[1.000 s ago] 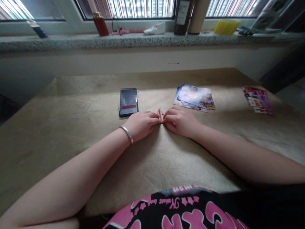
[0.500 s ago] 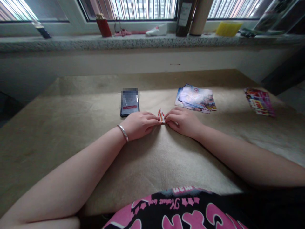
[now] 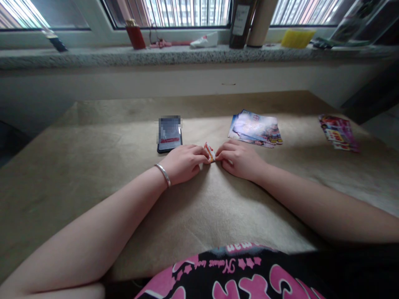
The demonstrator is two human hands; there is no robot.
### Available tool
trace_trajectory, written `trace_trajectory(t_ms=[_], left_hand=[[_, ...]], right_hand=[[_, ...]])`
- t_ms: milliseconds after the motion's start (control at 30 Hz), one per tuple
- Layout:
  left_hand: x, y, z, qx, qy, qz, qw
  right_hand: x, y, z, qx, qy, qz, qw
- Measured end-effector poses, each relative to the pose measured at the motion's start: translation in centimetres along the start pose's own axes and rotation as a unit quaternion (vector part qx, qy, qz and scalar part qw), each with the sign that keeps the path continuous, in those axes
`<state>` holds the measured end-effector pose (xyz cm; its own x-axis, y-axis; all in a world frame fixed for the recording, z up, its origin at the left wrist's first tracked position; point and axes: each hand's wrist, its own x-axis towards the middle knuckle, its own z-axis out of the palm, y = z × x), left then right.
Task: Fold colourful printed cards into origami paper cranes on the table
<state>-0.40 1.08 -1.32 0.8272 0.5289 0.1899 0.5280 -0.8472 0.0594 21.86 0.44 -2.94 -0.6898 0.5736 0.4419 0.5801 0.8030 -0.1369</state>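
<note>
A small folded paper (image 3: 210, 152), white with red-orange print, stood tilted on the tan counter (image 3: 93, 166) near its middle, pinched from both sides. The left hand (image 3: 183, 162) closed on it from 9 o'clock, fingers curled narrow and fingertips pressed to its edge; the right hand (image 3: 241, 160) held it from 3 o'clock in the same narrow pinch. Both hands rested knuckles-up on the counter, and a silver bracelet (image 3: 164, 175) circled the left wrist.

Just beside the left hand, at about 10 o'clock from the paper, lay a dark phone (image 3: 169, 136) with its screen lit. At 2 o'clock, near the right hand but apart from it, sat a fanned stack of picture cards (image 3: 255, 128). Well apart, farther out toward 3 o'clock, lay a second pile of pink cards (image 3: 338, 132) near the counter's edge.

At 12 o'clock, beyond the counter, ran a speckled windowsill (image 3: 174, 55) carrying a red cup (image 3: 136, 36), a dark bottle (image 3: 239, 23) and a yellow object (image 3: 297, 38).
</note>
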Motion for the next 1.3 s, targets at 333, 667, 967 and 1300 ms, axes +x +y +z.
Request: trace_trajectory(t_ms=[333, 667, 967, 1300], left_hand=[[-0.2, -0.3, 0.6, -0.015, 0.023, 0.012, 1.0], [-0.2, -0.4, 1.3, -0.041, 0.034, -0.007, 0.999], [-0.1, 0.0, 0.9, 0.011, 0.067, -0.048, 0.997], [-0.1, 0.0, 0.8, 0.004, 0.09, -0.057, 0.994]], right_hand=[[-0.2, 0.9, 0.4, 0.097, 0.018, 0.032, 0.995], [-0.1, 1.3, 0.4, 0.086, 0.0, 0.043, 0.995], [-0.1, -0.7, -0.3, 0.037, -0.052, 0.073, 0.995], [2.5, -1.8, -1.5, -0.055, -0.12, 0.113, 0.985]])
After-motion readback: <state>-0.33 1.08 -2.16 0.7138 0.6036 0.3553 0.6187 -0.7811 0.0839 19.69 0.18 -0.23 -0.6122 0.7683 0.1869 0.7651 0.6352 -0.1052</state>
